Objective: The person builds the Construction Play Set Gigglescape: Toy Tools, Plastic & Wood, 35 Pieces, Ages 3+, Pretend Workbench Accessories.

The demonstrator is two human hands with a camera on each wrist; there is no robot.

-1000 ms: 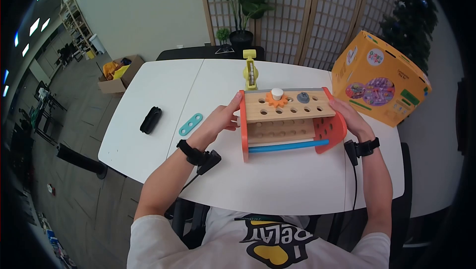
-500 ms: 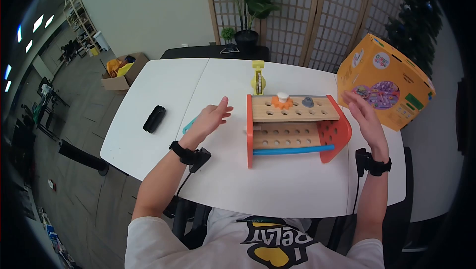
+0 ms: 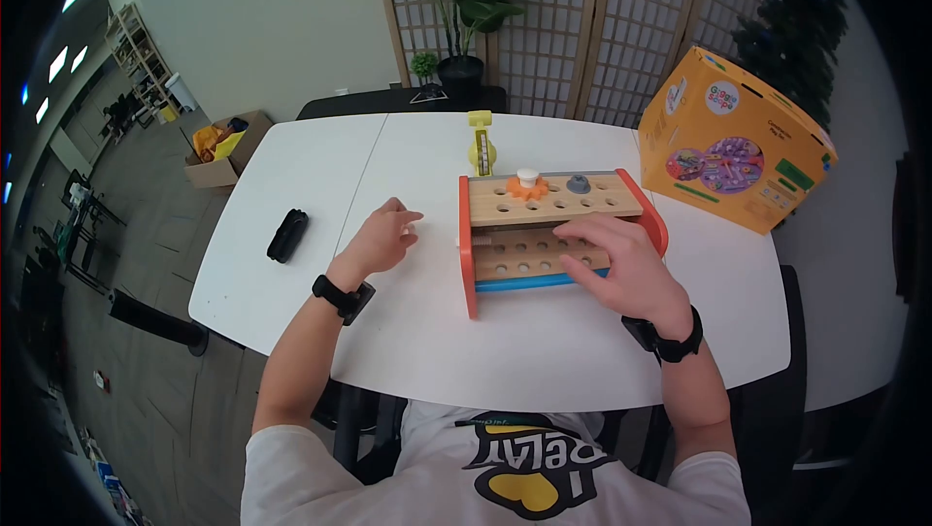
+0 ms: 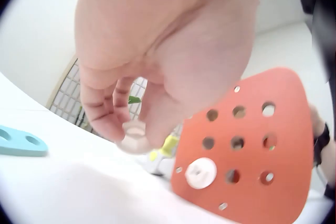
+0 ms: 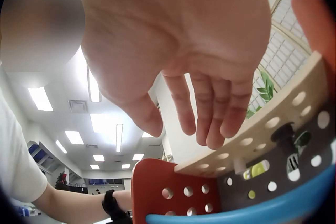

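A toy wooden workbench (image 3: pixel 558 201) with red side panels and a blue bar stands on the table. To its left, my left hand (image 3: pixel 379 240) pinches a small cream-white piece (image 4: pixel 135 139) between thumb and fingers; its faceted edge shows, but I cannot tell its kind. My right hand (image 3: pixel 621 259) hovers palm down before the bench's opening, fingers extended and holding nothing. An orange gear (image 3: pixel 527 188) under a white knob (image 3: pixel 527 177) and a grey knob (image 3: pixel 579 183) sit on the top board. A white round bolt head (image 4: pixel 201 172) sits in the left red panel (image 4: pixel 247 145).
Behind the bench stands a yellow-green toy (image 3: pixel 482 145). A teal strip with holes (image 4: pixel 21 142) lies left of the left hand, hidden in the head view. A black case (image 3: pixel 287 236) lies farther left; a large orange box (image 3: pixel 733 143) stands at the back right.
Both hands have let go of the bench's sides. The right hand has swung inward over the bench's front; the left has moved left and now pinches the cream-white piece.
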